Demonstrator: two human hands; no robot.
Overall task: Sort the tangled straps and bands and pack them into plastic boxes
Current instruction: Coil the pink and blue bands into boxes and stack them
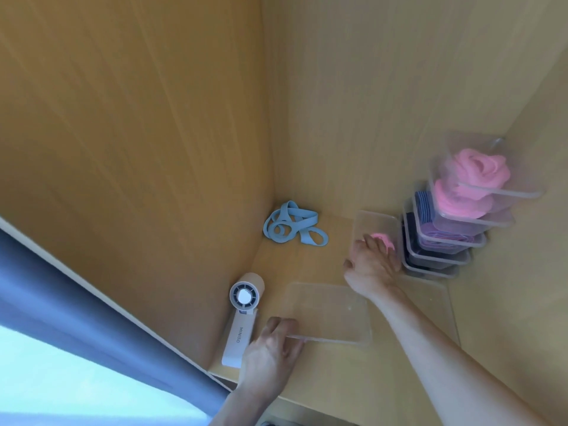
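1. A light wooden surface runs into a corner between tall wooden panels. A blue curtain hangs at 8 o'clock of the frame.
2. A loose blue band lies tangled in the corner just past centre, apart from both hands.
3. The person's right hand reaches into an open clear box at 4 o'clock of the blue band. Its fingers lie on a pink band inside, and whether they press or pinch it cannot be told.
4. The left hand, at 6 o'clock, grasps the near edge of a flat clear lid, fingers curled over the rim.
5. A white handheld fan lies just beside the lid at its 9 o'clock.
6. A stack of clear boxes stands at 3 o'clock, just beside the open box. It holds pink bands on top and blue, purple and dark ones below.
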